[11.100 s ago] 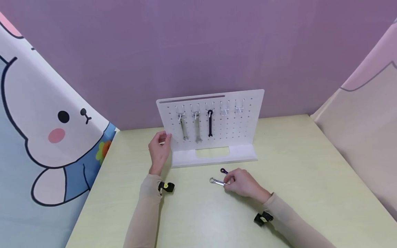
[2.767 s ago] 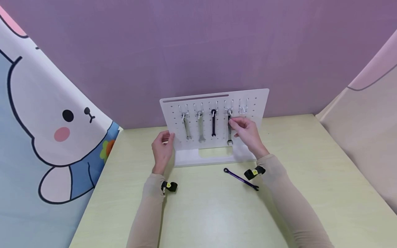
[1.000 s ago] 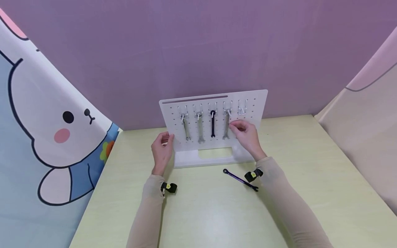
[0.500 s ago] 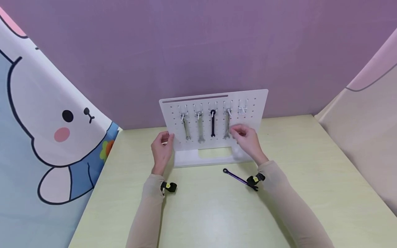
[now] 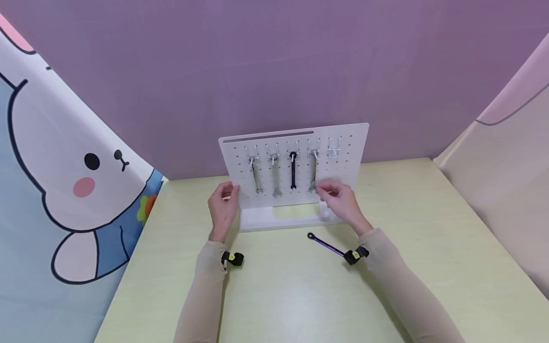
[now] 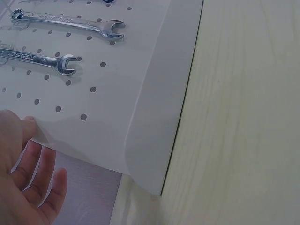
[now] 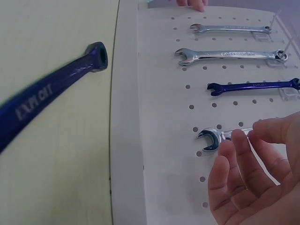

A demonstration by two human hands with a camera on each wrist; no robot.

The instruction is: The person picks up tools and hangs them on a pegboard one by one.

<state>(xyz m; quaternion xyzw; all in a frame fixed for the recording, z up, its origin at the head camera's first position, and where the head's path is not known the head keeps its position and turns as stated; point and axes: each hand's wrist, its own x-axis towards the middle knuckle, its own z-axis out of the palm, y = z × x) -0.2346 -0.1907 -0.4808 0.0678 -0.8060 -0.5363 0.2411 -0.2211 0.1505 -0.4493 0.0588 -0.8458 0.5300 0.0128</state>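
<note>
My left hand point(image 5: 223, 209) grips the left edge of a white pegboard stand point(image 5: 257, 202), thumb in front and fingers behind. From its hooks hang two silver combination wrenches point(image 6: 70, 19) at left, then a dark blue wrench point(image 7: 253, 86), then another silver combination wrench point(image 5: 314, 170). Beside the lower end of this fourth one is my right hand point(image 5: 343, 202), its thumb and index fingertips close together over the shaft in the right wrist view, the other fingers loosely bent. A purple-blue wrench point(image 5: 324, 243) lies on the table before the stand, partly covered by the right wrist camera.
The rightmost hook point(image 5: 334, 152) on the board carries nothing. Both hands wear black wrist cameras point(image 5: 351, 257). Behind the pale wooden table point(image 5: 274, 295) hangs a purple cloth point(image 5: 274, 71). A cartoon-print curtain point(image 5: 107, 200) borders the left side.
A silver wrench lifted from the table now hangs on the fourth hook. Over the last second my right hand slides down along it; the wrench stays in place. My left hand stays at the board.
</note>
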